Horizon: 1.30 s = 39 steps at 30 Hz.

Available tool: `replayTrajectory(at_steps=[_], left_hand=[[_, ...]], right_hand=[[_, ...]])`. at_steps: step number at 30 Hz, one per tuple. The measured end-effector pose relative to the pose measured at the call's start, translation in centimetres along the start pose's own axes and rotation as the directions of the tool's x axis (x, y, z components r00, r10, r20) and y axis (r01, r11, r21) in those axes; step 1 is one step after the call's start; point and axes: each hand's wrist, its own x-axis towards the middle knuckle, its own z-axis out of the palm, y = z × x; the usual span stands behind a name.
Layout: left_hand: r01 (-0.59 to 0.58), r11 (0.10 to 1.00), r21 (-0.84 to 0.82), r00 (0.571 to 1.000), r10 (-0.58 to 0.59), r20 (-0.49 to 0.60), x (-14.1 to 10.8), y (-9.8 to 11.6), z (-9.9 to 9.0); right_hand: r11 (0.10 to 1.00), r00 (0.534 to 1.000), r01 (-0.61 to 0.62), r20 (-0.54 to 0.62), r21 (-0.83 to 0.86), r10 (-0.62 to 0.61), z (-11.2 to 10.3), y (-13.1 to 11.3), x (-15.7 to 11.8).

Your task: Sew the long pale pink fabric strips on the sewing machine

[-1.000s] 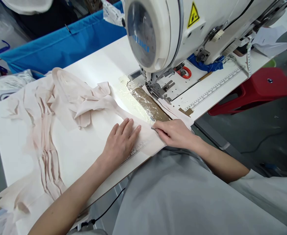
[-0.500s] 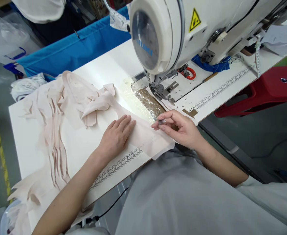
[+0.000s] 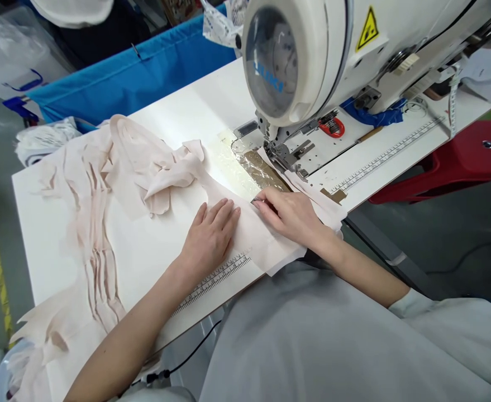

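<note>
My left hand (image 3: pixel 209 234) lies flat with fingers slightly spread on a pale pink fabric panel (image 3: pixel 266 240), pressing it to the tabletop. At the panel's upper edge, my right hand (image 3: pixel 293 215) is closed in a pinch. A small grey metal piece (image 3: pixel 254 200) shows at its fingertips; its full shape is hidden. Just beyond that hand stands a white sewing machine (image 3: pixel 337 50), its presser foot (image 3: pixel 281 156) over the stitching plate. The panel hangs slightly past the table's front edge.
More pink pieces (image 3: pixel 98 223), some pleated, cover the table's left side. A blue cloth trough (image 3: pixel 144 72) runs behind the white table (image 3: pixel 140 245). Red-handled scissors (image 3: pixel 332 128) lie beside the machine. A red stool (image 3: pixel 458 151) stands at the right.
My right hand has moved left along the fabric edge and turned palm down, with the metal piece now lower at the fingertips. My left hand stays flat. The view has shifted slightly.
</note>
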Motion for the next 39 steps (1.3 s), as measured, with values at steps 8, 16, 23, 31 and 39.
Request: replayTrajectory(at_steps=[8, 16, 23, 31, 39], left_hand=[[0.011, 1.000, -0.014, 1.000, -0.011, 0.006, -0.1, 0.2, 0.4], [-0.005, 1.000, 0.027, 1.000, 0.005, -0.003, -0.1, 0.2, 0.5], [0.012, 1.000, -0.008, 1.000, -0.012, -0.015, -0.1, 0.3, 0.8], [0.040, 0.999, 0.005, 0.999, -0.039, -0.018, 0.0, 0.5, 0.8], [0.004, 1.000, 0.015, 1.000, -0.004, -0.011, 0.1, 0.5, 0.8]], right_hand=[[0.995, 0.990, 0.020, 0.139, -0.100, -0.006, 1.4, -0.5, 0.8], [0.991, 0.983, 0.102, 0.163, -0.090, -0.086, 2.2, -1.0, 2.3], [0.991, 0.979, 0.087, 0.191, -0.097, -0.068, 2.6, -1.2, 2.6], [0.989, 0.976, 0.100, 0.204, -0.109, -0.077, 1.2, -0.9, 2.6], [0.997, 0.994, 0.060, 0.086, 0.040, -0.063, 1.2, 0.8, 0.6]])
